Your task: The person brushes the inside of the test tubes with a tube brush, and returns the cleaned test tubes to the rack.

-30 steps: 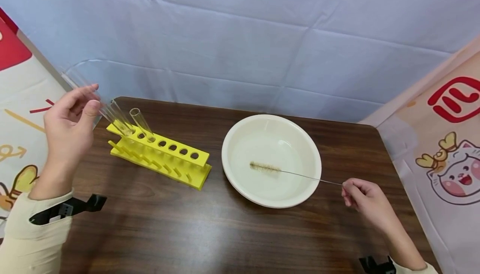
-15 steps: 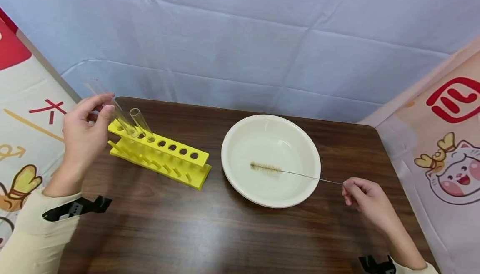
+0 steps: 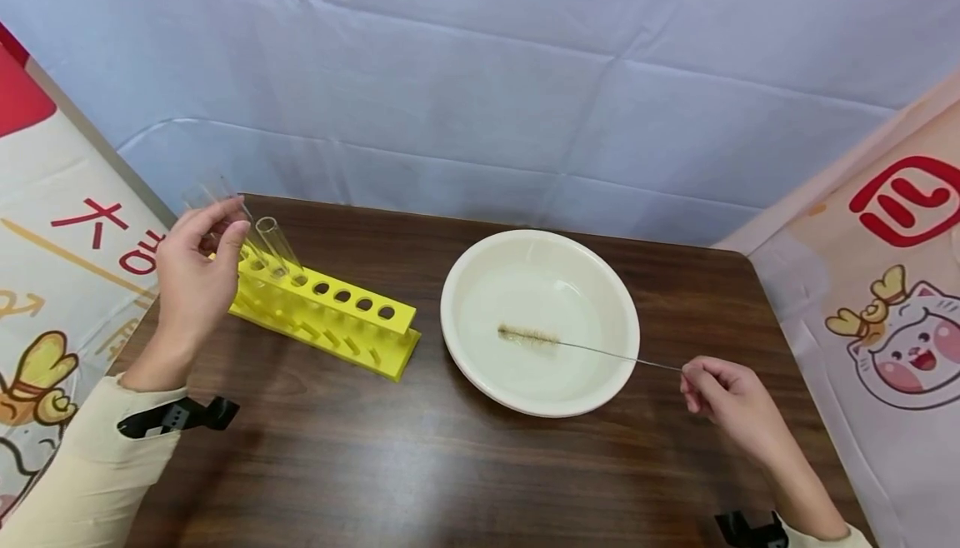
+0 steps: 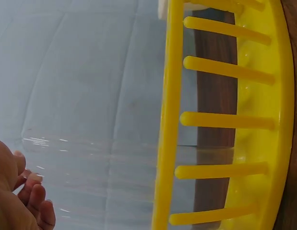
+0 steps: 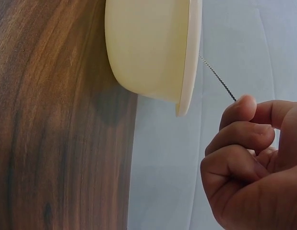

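Dark wooden table (image 3: 465, 465): left hand (image 3: 197, 269), pinching a clear glass test tube (image 3: 225, 202), is lowering it further into the yellow plastic rack (image 3: 330, 315), seating nearly done; right hand (image 3: 723, 402) keeps gripping the wire-handled brush (image 3: 528, 335) lying in the cream round basin (image 3: 615, 315).

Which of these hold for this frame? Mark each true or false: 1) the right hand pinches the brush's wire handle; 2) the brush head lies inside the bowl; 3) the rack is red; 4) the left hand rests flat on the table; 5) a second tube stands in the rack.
1) True: the right hand pinches the wire end of the brush.
2) True: its bristle head lies inside the cream bowl.
3) False: the rack is yellow.
4) False: the left hand is raised and holds a clear tube at the rack's far end.
5) True: another tube stands tilted in a rack hole.
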`<state>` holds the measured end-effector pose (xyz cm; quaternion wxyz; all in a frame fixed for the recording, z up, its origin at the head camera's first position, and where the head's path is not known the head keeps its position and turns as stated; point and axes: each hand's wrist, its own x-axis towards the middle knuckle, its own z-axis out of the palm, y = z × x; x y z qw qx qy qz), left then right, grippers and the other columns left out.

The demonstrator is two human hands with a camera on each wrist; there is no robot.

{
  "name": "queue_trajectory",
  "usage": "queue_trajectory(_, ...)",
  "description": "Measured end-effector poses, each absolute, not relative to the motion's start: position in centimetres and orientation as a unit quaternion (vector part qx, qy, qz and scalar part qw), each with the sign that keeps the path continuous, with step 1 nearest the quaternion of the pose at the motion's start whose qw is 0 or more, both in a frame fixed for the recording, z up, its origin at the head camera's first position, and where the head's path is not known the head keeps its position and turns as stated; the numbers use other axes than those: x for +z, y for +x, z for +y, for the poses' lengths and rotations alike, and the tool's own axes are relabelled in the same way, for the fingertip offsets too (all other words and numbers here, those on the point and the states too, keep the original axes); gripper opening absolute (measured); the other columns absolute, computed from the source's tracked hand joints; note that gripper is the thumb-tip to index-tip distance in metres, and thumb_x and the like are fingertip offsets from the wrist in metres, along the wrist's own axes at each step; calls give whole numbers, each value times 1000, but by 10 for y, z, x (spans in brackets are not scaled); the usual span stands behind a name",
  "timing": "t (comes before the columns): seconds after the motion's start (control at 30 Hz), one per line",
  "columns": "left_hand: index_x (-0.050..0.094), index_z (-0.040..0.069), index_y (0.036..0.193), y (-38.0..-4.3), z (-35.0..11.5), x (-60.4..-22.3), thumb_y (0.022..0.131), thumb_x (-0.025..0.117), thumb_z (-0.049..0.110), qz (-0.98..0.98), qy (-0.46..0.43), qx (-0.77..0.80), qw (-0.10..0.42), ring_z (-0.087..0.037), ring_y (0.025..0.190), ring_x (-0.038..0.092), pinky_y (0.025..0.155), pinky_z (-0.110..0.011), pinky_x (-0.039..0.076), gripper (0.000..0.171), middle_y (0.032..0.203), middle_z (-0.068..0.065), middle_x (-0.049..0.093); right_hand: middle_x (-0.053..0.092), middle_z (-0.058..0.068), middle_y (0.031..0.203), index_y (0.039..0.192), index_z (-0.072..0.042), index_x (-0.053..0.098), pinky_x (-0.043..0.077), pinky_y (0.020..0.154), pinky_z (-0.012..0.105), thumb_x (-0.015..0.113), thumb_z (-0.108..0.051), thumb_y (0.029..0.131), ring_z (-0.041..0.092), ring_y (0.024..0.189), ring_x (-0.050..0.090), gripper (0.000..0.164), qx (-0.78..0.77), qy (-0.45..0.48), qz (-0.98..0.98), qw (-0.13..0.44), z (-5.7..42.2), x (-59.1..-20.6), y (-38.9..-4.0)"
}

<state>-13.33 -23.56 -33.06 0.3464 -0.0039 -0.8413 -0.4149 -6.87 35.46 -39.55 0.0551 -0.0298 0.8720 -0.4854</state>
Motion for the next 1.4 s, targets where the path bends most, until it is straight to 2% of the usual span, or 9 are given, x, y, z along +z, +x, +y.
queue_trajectory(0.1,73,-1,122,-133,-235,-334,97,68,2,-844,-9,-406,350,1,80,51,70,-15,40,26,95,16,59,55,2,66,83,3,61,42,47,30,47,-7,108,14,57,52,31,-488,-33,870,52,355,-396,-69)
queue_trajectory(0.27,70,-3,124,-132,-234,-345,95,70,0,-844,-10,-397,360,5,81,54,65,-13,38,29,97,-9,69,55,2,65,82,3,61,41,46,30,47,-8,109,15,56,51,31,-487,-37,871,52,353,-396,-69)
queue_trajectory(0.33,67,-5,125,-131,-234,-348,94,71,0,-841,-7,-400,364,6,81,56,63,-13,38,31,99,-15,71,55,2,65,82,2,61,40,46,30,47,-8,109,15,55,50,32,-486,-39,872,53,352,-396,-69)
queue_trajectory(0.6,60,-10,116,-132,-235,-358,94,73,3,-838,17,-400,372,6,84,56,67,-15,40,29,100,-11,70,56,3,65,83,2,61,41,46,30,47,-9,109,15,56,51,32,-482,-40,874,53,350,-395,-68)
queue_trajectory(0.77,60,-8,115,-132,-235,-365,94,73,5,-849,31,-383,363,9,82,53,68,-16,38,28,100,-17,71,56,2,67,83,2,62,42,46,29,46,-9,109,16,57,52,31,-484,-37,873,56,351,-395,-68)
queue_trajectory(1.17,61,-4,113,-129,-236,-377,93,75,9,-868,42,-352,348,15,79,48,70,-13,38,27,101,-18,74,55,2,65,82,1,61,40,46,29,47,-8,108,16,56,50,31,-481,-35,875,56,352,-399,-69)
queue_trajectory(1.27,61,-4,114,-128,-236,-378,94,75,10,-871,46,-348,344,11,77,49,70,-14,37,29,102,-17,75,55,2,65,82,1,61,40,45,29,48,-8,108,16,55,50,31,-482,-39,874,56,352,-399,-69)
queue_trajectory(1.4,60,-5,116,-127,-238,-378,94,75,13,-881,47,-332,335,-6,77,54,68,-19,36,32,102,-19,75,55,2,65,81,1,61,40,45,30,47,-9,109,15,55,50,32,-482,-47,873,56,350,-399,-69)
